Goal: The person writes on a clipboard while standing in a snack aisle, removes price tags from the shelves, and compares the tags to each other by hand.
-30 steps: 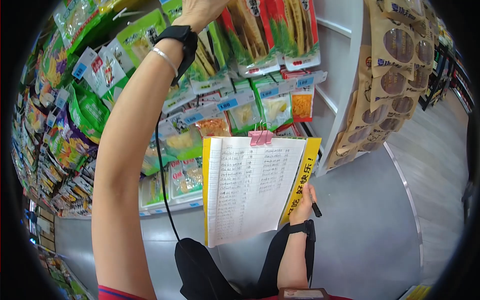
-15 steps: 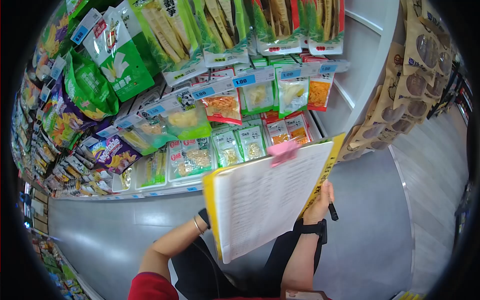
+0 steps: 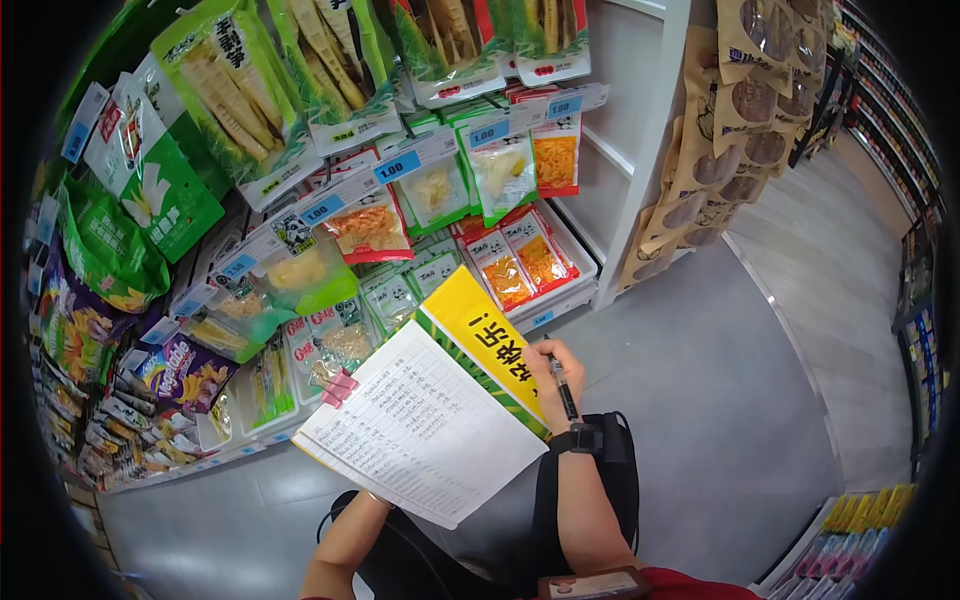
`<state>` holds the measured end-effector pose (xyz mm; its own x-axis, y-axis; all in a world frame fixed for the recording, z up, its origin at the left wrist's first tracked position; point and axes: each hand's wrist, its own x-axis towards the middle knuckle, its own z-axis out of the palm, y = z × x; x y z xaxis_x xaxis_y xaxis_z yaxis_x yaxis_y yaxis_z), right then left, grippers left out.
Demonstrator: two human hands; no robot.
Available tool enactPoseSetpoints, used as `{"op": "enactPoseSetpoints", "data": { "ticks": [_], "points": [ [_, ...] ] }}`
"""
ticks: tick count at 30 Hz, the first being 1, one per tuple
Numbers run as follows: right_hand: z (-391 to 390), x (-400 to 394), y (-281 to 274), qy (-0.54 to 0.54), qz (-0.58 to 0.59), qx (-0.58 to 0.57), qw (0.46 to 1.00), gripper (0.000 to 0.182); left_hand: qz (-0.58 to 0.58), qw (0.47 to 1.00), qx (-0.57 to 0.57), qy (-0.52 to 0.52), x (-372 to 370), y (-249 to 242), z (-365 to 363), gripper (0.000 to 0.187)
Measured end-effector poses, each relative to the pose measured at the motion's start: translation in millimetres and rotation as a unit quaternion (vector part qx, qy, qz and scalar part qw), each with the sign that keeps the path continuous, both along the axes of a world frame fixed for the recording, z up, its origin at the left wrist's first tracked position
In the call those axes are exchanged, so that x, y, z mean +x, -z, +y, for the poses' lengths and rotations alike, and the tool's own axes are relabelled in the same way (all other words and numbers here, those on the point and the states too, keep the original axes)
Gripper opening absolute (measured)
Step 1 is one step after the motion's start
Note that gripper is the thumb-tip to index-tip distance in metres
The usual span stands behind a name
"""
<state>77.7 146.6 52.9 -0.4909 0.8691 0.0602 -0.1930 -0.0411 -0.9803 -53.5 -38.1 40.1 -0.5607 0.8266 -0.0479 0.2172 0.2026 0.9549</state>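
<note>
An open notebook (image 3: 430,425) with handwritten lines lies tilted above my lap. A pink binder clip (image 3: 339,388) grips its upper left edge. Its yellow cover (image 3: 478,335), with large black characters, sticks out at the upper right. My right hand (image 3: 553,378) is closed on a black pen (image 3: 565,390) beside the right edge of the cover; a black watch (image 3: 578,439) is on that wrist. Under the notebook's lower left part goes my left forearm (image 3: 350,530), so the page hides my left hand and its fingers.
Snack packets (image 3: 435,190) hang on a shelf behind price tags (image 3: 397,167). Orange-filled packets (image 3: 520,262) lie in a lower tray. Brown paper packs (image 3: 715,160) hang on the shelf's end. Grey floor (image 3: 690,400) lies to the right, with colourful goods (image 3: 840,550) at the lower right.
The notebook has turned and dropped lower, with its clip now at the left and more yellow cover showing. My right hand has shifted left and up, and the view has swung right.
</note>
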Motion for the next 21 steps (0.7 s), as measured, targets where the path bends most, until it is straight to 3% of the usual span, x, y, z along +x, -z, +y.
{"op": "enactPoseSetpoints", "data": {
  "ticks": [4,10,14,16,17,18,20,21],
  "points": [
    [-4.6,-11.5,1.5,0.000,-0.018,0.018,1.000,0.020,0.087,0.996,0.016,-0.020,-13.8,-11.7,1.9,0.013],
    [-1.1,-11.5,1.3,0.030,0.092,-0.084,0.992,0.020,0.277,0.954,0.092,-0.075,-67.1,-56.5,34.8,0.012],
    [12.9,-13.7,10.7,0.114,0.233,-0.200,0.945,0.026,0.358,0.913,0.149,-0.127,-99.8,-90.9,57.1,0.012],
    [15.0,-10.7,-5.2,0.150,0.227,-0.245,0.930,0.030,0.348,0.905,0.179,-0.170,-102.7,-109.5,63.9,0.012],
    [26.4,-11.9,35.8,0.187,0.134,-0.168,0.959,0.032,0.336,0.895,0.209,-0.206,-105.3,-118.3,70.3,0.013],
    [33.7,-0.9,68.6,0.062,0.338,-0.176,0.922,0.036,0.338,0.893,0.208,-0.214,-107.4,-121.5,75.3,0.013],
    [35.4,24.3,5.9,-0.035,0.273,-0.182,0.944,0.039,0.340,0.879,0.223,-0.251,-109.7,-124.6,75.6,0.012],
    [35.0,24.1,-3.1,-0.004,0.235,-0.205,0.950,0.040,0.333,0.877,0.216,-0.270,-111.9,-121.9,74.6,0.012]
  ]
}}
